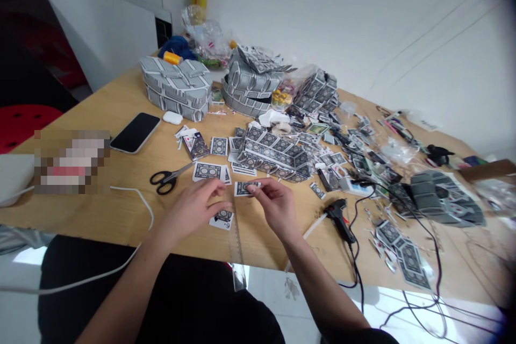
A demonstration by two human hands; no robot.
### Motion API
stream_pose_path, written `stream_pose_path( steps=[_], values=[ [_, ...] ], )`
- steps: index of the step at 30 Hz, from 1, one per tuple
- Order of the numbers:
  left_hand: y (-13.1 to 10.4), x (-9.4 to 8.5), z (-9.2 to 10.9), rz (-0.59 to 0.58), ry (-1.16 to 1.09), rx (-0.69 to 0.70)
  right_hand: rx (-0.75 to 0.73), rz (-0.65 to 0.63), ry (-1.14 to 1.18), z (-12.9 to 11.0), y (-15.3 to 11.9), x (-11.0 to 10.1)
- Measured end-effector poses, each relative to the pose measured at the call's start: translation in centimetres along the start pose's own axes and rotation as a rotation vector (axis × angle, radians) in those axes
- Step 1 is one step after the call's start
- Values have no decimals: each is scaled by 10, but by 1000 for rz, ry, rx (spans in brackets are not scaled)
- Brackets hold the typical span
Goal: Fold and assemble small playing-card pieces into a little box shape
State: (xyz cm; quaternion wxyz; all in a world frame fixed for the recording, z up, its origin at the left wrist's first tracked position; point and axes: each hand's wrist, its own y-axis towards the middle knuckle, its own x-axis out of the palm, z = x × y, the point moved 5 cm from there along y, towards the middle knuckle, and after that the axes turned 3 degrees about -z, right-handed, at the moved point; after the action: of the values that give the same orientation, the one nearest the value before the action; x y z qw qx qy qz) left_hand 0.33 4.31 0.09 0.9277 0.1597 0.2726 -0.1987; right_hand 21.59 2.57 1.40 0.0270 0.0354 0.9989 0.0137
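Both my hands meet over the wooden table (pixel 121 209) near its front edge. My right hand (pixel 274 207) pinches a playing card (pixel 243 188) with a dark patterned back, held flat just above the table. My left hand (pixel 197 205) hovers beside it with fingers curled toward the card's left end; whether it touches the card I cannot tell. Under my left hand lies a face-up card (pixel 223 220). A clear plastic ruler (pixel 237 247) runs from between my hands over the table's edge.
Black scissors (pixel 165 178) lie left of my hands, a phone (pixel 135 132) and white earbud case (pixel 172 117) farther back. A black glue gun (pixel 341 217) with cable sits to the right. Folded-card structures (pixel 177 87) and loose cards crowd the back and right.
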Motion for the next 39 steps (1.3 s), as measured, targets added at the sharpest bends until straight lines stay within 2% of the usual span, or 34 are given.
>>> stream_pose_path(
  steps=[4, 10, 16, 18, 22, 25, 28, 32, 36, 39],
  values=[
    [-4, 8, -8, -165, 187, -64, 7, 21, -1, -2, 3, -7],
    [-8, 26, -7, -216, 163, -75, 28, -1, 24, -1, 0, 1],
    [-6, 18, -2, -269, 76, -58, 81, -31, 103, 0, 1, 2],
    [-4, 6, 0, -238, 18, -39, 144, -64, 217, 4, 1, 3],
    [-3, -27, 14, -22, -161, 125, 344, -159, 437, 14, -2, 7],
    [-5, -37, 29, 12, -294, 253, 515, -299, 553, 20, -8, 19],
    [-5, -33, 40, 37, -331, 319, 630, -416, 659, 21, -16, 33],
    [-5, -22, 45, 39, -429, 335, 678, -514, 723, 21, -25, 50],
    [-7, -11, 37, 33, -609, 207, 706, -521, 757, 26, -32, 56],
    [-8, -8, 32, 75, -613, 140, 718, -493, 746, 29, -34, 55]
  ],
)
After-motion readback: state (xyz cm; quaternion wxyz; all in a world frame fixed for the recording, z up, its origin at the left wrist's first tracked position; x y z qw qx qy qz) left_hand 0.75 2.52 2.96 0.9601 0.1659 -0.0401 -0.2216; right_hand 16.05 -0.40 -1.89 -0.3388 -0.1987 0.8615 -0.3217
